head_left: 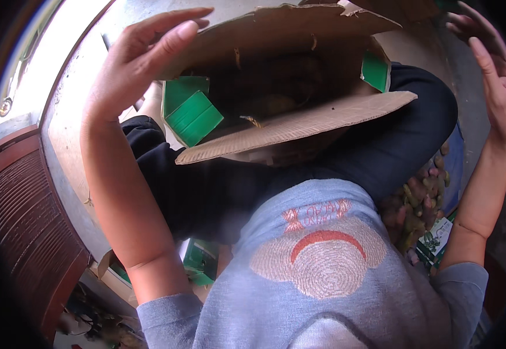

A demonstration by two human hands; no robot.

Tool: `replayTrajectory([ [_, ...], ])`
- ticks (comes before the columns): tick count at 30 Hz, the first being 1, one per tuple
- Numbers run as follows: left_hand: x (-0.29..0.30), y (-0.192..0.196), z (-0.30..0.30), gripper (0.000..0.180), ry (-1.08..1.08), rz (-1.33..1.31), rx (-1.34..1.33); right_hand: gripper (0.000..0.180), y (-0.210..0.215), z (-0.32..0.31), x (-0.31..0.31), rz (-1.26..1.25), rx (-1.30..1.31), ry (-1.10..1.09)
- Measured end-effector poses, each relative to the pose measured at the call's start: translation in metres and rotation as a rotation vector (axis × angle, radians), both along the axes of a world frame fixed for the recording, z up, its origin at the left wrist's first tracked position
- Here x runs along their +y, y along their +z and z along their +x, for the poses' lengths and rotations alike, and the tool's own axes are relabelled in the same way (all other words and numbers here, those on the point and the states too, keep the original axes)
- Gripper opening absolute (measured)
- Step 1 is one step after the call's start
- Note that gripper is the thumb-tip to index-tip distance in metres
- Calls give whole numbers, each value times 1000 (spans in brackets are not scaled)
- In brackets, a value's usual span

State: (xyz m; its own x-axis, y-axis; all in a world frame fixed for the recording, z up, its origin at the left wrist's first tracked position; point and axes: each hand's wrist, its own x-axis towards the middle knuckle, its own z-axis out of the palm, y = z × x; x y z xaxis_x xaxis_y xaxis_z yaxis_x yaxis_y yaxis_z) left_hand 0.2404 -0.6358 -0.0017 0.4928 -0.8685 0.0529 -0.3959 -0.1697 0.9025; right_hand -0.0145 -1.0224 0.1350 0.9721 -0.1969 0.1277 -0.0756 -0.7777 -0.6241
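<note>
An open brown cardboard box (pixel 299 125) with green panels inside rests on my lap, its flaps spread wide. My left hand (pixel 139 55) is raised at the box's left side, fingers stretched out and touching the edge of the far flap (pixel 299 23). My right hand (pixel 488 64) is lifted at the far right, open, fingers apart, holding nothing and apart from the box. The box's dark inside is hard to read.
A pile of small greenish and reddish fruit (pixel 418 203) lies by my right knee, with a printed green and white carton (pixel 436 241) below it. Green and brown boxes (pixel 197 262) sit at lower left. A dark wooden slatted door (pixel 29 221) is at left.
</note>
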Motion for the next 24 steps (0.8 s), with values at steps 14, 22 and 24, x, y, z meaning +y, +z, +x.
replayTrajectory([
  [14, 8, -4, 18, 60, 645, -261, 281, 42, -321, -380, -86, 265, 250, -922],
  [22, 8, -7, 16, 58, 908, -286, 459, 35, -389, -494, -24, 432, 945, -852],
  [24, 16, -19, 20, 59, 888, -196, 441, 35, -395, -520, -14, 485, 928, -944],
])
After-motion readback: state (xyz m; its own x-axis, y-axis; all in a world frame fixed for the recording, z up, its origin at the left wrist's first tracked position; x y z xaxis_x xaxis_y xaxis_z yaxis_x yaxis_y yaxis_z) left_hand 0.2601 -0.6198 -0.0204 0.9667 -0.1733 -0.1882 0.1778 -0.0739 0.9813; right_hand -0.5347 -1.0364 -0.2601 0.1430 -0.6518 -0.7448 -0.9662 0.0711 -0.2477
